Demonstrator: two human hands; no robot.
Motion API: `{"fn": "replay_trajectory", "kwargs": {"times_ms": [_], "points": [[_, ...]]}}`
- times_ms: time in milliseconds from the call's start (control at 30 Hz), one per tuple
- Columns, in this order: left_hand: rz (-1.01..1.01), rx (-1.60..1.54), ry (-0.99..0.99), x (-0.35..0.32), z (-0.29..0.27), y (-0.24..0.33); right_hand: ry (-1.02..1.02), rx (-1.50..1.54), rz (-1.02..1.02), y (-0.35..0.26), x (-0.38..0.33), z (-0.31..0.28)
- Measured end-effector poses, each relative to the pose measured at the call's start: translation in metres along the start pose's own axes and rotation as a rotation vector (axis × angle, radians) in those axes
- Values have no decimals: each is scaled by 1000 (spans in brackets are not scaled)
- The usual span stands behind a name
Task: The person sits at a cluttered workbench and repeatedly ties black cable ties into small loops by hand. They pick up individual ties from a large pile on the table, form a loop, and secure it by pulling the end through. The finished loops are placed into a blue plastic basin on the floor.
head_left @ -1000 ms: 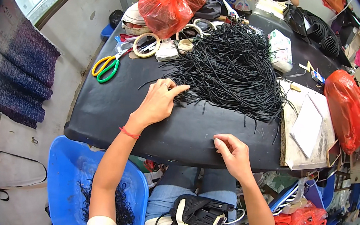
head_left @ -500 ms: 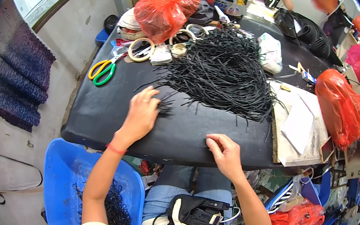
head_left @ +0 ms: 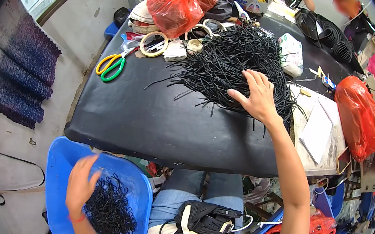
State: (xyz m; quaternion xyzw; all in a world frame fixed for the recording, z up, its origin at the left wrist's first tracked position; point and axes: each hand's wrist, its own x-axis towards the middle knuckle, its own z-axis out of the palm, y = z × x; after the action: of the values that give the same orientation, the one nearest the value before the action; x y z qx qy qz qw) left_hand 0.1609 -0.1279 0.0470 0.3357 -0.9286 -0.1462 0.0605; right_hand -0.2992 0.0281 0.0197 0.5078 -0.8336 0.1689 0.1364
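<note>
A big heap of thin black cords (head_left: 231,61) lies on the black table (head_left: 150,117). My right hand (head_left: 255,95) rests flat on the near right side of the heap, fingers spread. My left hand (head_left: 80,184) hangs over a blue tub (head_left: 62,167) on the floor at the lower left, fingers apart and nothing gripped. A tangle of black cord pieces (head_left: 110,210) lies inside the tub just right of that hand.
Yellow and green scissors (head_left: 112,64) lie at the table's left. Tape rolls (head_left: 153,43) and a red plastic bag (head_left: 180,1) sit at the back. Papers (head_left: 317,130) and another red bag (head_left: 361,115) are on the right. A black pouch (head_left: 205,217) lies on my lap.
My left hand left the table and dropped to the blue tub. My right hand moved from the table's front edge up onto the cord heap.
</note>
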Motion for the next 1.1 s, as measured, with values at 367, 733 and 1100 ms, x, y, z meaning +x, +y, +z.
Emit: {"fn": "replay_trajectory", "kwargs": {"times_ms": [367,733,1100], "points": [[409,-117,357,251,110,113,223,-148,-60,9,1,38],[136,67,328,201,73,68,360,5,-84,-10,7,21],[767,-63,122,171,106,184,36,-168,-45,-18,11,10]]}}
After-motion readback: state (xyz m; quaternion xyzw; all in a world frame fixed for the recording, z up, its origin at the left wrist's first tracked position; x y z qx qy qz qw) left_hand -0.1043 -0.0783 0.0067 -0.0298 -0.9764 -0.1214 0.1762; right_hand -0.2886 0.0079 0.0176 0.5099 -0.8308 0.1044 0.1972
